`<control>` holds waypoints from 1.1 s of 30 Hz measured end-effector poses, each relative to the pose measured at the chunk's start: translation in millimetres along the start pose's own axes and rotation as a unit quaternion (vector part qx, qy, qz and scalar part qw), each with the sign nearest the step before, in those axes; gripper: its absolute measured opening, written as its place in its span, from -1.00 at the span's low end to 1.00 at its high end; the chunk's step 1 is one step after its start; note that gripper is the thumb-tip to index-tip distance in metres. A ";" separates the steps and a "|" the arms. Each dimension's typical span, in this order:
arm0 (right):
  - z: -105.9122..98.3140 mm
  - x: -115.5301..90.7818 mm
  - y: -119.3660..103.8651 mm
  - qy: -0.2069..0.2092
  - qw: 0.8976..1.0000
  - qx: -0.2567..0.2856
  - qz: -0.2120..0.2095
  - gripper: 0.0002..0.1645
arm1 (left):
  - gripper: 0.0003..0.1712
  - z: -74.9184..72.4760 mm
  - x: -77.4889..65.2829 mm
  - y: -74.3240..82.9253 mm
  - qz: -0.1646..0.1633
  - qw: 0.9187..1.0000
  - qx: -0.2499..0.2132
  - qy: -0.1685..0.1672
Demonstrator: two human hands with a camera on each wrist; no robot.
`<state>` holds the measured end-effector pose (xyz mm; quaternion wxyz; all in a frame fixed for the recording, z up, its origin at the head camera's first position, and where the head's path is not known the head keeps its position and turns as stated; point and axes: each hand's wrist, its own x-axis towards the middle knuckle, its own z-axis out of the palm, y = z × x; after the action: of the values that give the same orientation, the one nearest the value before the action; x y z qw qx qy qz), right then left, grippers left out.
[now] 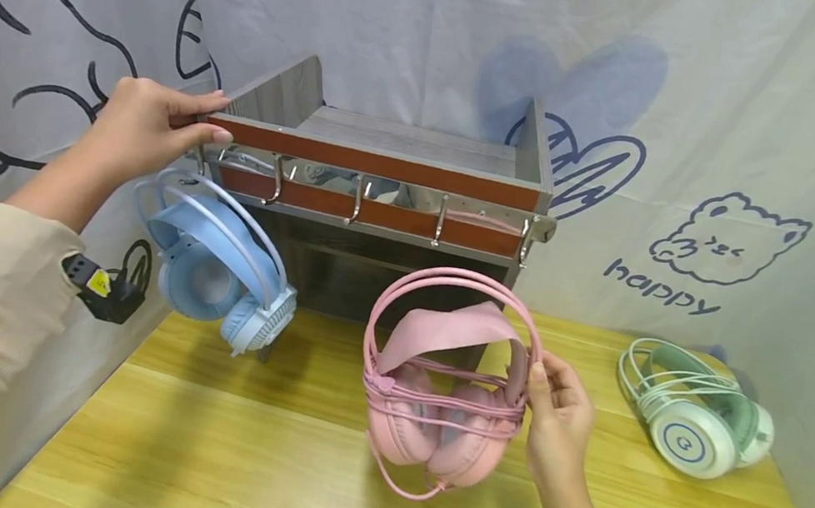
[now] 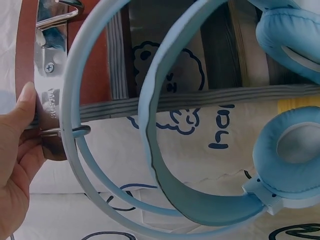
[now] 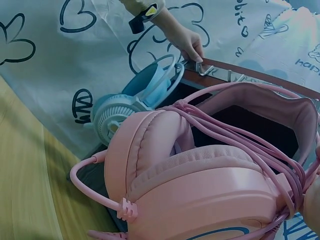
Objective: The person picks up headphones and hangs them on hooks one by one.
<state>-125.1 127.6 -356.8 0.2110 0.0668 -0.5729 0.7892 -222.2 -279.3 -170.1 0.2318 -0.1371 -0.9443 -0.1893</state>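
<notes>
My left hand (image 1: 139, 123) grips the front left corner of a small wooden shelf (image 1: 388, 160), thumb and fingers on either side of the board. Just below it, blue headphones (image 1: 210, 265) hang by their headband from the leftmost hook of a metal hook rail (image 1: 399, 193). In my right hand (image 1: 561, 414) is a pair of pink headphones (image 1: 463, 327), pinched at the right side of the headband and held up in front of the shelf. The pink cable (image 3: 235, 131) is wound around the headphones. In the right wrist view only a sliver of that hand shows.
Green headphones (image 1: 692, 437) with their cable wrapped around them lie on the yellow wooden table (image 1: 219, 450) at the right. Several hooks line the shelf's front, including a hook (image 1: 357, 200) near the middle. Printed cloth (image 1: 757, 101) hangs behind and beside the table.
</notes>
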 end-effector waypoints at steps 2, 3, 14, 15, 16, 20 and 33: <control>1.7 0.3 0.1 -0.003 1.000 0.001 -0.005 -0.76 | -0.52 -0.5 -0.1 0.7 0.014 1.000 0.011 0.004; 2.5 0.3 0.2 -0.004 1.000 0.002 -0.005 -0.77 | -0.52 -0.7 0.1 1.0 0.017 1.000 0.014 0.005; 13.2 1.6 -0.8 -0.022 0.999 0.032 -0.007 -0.76 | -0.53 -2.5 2.1 4.5 0.027 0.999 0.043 -0.006; 14.8 1.4 -0.7 -0.021 0.999 0.031 -0.006 -0.76 | -0.53 -2.5 2.2 4.7 0.026 0.999 0.043 -0.008; 16.4 1.2 -0.7 -0.021 0.999 0.027 -0.006 -0.75 | -0.53 -2.4 2.2 4.6 0.024 0.999 0.043 -0.009; 23.9 0.7 -0.4 -0.019 1.000 0.015 -0.003 -0.73 | -0.52 -2.2 2.3 4.1 0.014 0.999 0.040 -0.013; 50.6 0.8 -1.1 -0.037 0.999 0.028 -0.020 -0.80 | -0.51 -2.0 1.5 3.1 -0.005 1.000 0.021 -0.015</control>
<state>-132.3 80.9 -338.6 0.2036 0.1128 -0.5567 0.7975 -221.6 -277.1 -166.8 0.2194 -0.1301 -0.9522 -0.1681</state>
